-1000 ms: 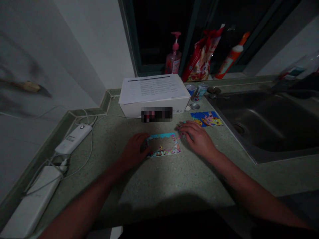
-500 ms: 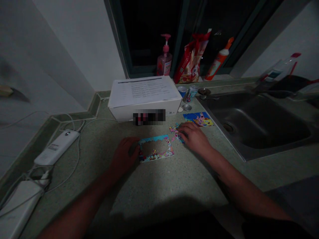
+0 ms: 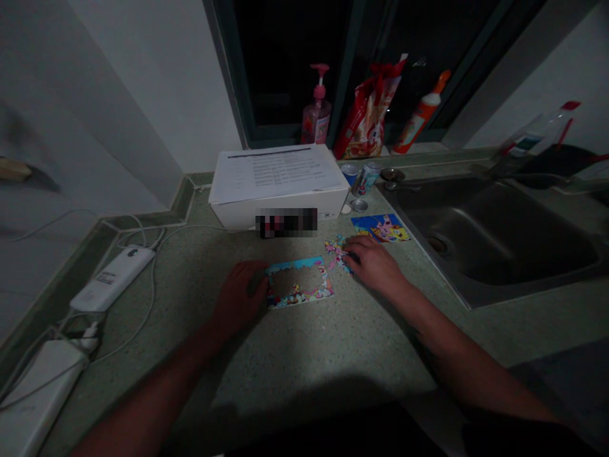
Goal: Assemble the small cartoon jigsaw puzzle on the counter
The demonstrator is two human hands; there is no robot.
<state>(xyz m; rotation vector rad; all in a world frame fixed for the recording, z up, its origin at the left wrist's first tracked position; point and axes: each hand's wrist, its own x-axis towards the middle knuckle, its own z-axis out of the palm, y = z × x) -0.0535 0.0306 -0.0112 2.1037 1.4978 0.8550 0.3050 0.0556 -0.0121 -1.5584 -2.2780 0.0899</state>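
Right hand [image 3: 375, 263] has drawn slightly away from the puzzle frame [image 3: 320, 294] since a second ago, baring more loose puzzle pieces [image 3: 337, 251]; the whole view has swung a little too. Left hand [image 3: 241, 289] stays at the frame's left edge, thumb and fingers parted; from my end I cannot tell whether it grips or only rests there. Right fingers half curled at the near side of the pile; pinched piece or none, I cannot tell. Frame flat on the counter [image 3: 295, 355], pieces just right of it.

My worries: a sweep of the right fingers could scatter pieces, perhaps towards the sink [image 3: 443, 277]. A nudge by the left could skew the frame and loosen its border. Dim light invites misread colours. Picture card [image 3: 380, 227] lies partly behind the right hand, easily bumped.

Containers: white box [image 3: 238, 218] closed under a printed sheet [image 3: 280, 168], contents unknown. Pump bottle [image 3: 315, 124] tinted pink, level unclear. Red bag [image 3: 366, 120], contents hidden.
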